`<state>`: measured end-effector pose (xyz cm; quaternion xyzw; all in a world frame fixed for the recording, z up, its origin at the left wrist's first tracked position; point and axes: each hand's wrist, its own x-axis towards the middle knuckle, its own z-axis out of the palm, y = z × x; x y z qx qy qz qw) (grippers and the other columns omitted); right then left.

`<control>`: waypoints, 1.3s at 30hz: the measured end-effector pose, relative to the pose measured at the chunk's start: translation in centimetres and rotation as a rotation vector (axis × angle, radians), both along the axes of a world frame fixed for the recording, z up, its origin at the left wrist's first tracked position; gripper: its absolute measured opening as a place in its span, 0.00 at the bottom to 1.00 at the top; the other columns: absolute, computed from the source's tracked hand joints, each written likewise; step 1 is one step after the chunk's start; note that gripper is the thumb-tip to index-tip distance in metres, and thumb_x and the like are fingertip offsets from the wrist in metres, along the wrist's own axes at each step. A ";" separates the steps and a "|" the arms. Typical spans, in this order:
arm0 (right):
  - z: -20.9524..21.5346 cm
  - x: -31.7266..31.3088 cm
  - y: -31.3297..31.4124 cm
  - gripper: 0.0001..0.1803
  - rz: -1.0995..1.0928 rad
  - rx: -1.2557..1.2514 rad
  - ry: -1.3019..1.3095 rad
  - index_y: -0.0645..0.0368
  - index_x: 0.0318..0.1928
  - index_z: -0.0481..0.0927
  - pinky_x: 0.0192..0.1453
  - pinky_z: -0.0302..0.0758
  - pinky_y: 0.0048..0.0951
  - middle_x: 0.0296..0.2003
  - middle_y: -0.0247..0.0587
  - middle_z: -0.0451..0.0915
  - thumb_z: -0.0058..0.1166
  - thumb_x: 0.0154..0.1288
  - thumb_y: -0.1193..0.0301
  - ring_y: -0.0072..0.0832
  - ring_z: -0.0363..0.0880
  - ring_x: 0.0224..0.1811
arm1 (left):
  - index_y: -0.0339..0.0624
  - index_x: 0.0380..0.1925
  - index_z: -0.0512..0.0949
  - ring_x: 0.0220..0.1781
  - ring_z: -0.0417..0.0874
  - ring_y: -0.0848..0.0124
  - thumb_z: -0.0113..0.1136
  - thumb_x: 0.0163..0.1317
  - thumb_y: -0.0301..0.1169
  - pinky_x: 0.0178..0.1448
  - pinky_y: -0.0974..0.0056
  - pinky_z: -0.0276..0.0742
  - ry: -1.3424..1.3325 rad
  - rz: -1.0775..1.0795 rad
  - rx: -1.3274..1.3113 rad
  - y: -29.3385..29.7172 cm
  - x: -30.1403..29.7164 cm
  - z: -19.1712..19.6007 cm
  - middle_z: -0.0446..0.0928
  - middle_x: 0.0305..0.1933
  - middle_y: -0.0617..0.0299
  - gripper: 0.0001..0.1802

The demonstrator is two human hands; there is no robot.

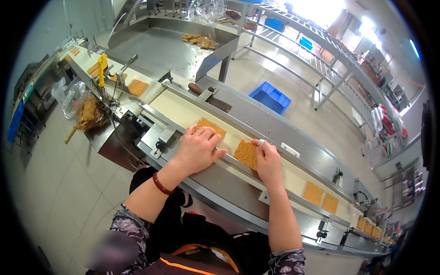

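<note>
A cream conveyor belt (pixel 176 104) runs diagonally in front of me, bearing flat, golden-brown square snack slabs. My left hand (pixel 197 149) lies over the near edge of one slab (pixel 211 125), fingertips on it and thumb held apart. Its palm side is hidden. To the right, my right hand (pixel 268 162) pinches the right edge of a second slab (pixel 244 153) between thumb and fingers; a white wrap covers one fingertip. This slab lies tilted across the belt's near side. Farther down the belt rest two more slabs, a larger-looking one (pixel 313 193) and its neighbour (pixel 330 203).
Metal rails flank the belt. A wooden-handled scraper (pixel 196 89) lies on the far ledge. Beyond stand a steel tray table (pixel 151 46) with broken pieces and a blue crate (pixel 271 97) on the floor. A bag of brown pieces (pixel 90 113) sits left, near a yellow-handled fixture (pixel 101 68).
</note>
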<state>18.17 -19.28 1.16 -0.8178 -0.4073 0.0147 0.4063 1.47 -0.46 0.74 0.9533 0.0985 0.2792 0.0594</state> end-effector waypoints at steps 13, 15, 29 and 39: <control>0.6 0.6 -1.1 0.06 -0.193 0.023 -0.274 0.53 0.40 0.88 0.54 0.72 0.41 0.40 0.35 0.85 0.62 0.71 0.67 0.37 0.81 0.49 | 0.49 0.50 0.81 0.62 0.82 0.61 0.65 0.69 0.48 0.72 0.45 0.70 -0.074 -0.129 -0.067 -0.8 0.1 -0.1 0.82 0.52 0.62 0.19; 0.7 0.3 -1.1 0.05 -0.172 0.072 -0.261 0.54 0.40 0.88 0.54 0.72 0.41 0.40 0.36 0.85 0.62 0.71 0.69 0.38 0.81 0.48 | 0.48 0.50 0.81 0.62 0.81 0.61 0.65 0.69 0.48 0.71 0.46 0.70 -0.086 -0.137 -0.090 -0.5 0.1 0.2 0.82 0.52 0.62 0.19; 0.9 -0.1 -0.7 0.05 -0.084 0.201 -0.156 0.60 0.42 0.85 0.54 0.74 0.40 0.40 0.41 0.85 0.61 0.71 0.73 0.41 0.79 0.46 | 0.44 0.47 0.85 0.66 0.79 0.56 0.59 0.74 0.50 0.67 0.48 0.70 -0.092 0.415 -0.042 5.0 -0.9 -0.2 0.83 0.58 0.54 0.21; 0.4 -0.8 -0.1 0.21 -0.162 -0.236 -0.457 0.57 0.43 0.86 0.60 0.72 0.46 0.47 0.40 0.84 0.65 0.67 0.51 0.40 0.79 0.55 | 0.51 0.44 0.86 0.67 0.80 0.64 0.65 0.69 0.50 0.76 0.38 0.62 0.032 -0.048 -0.038 -0.5 0.5 -0.9 0.84 0.53 0.65 0.16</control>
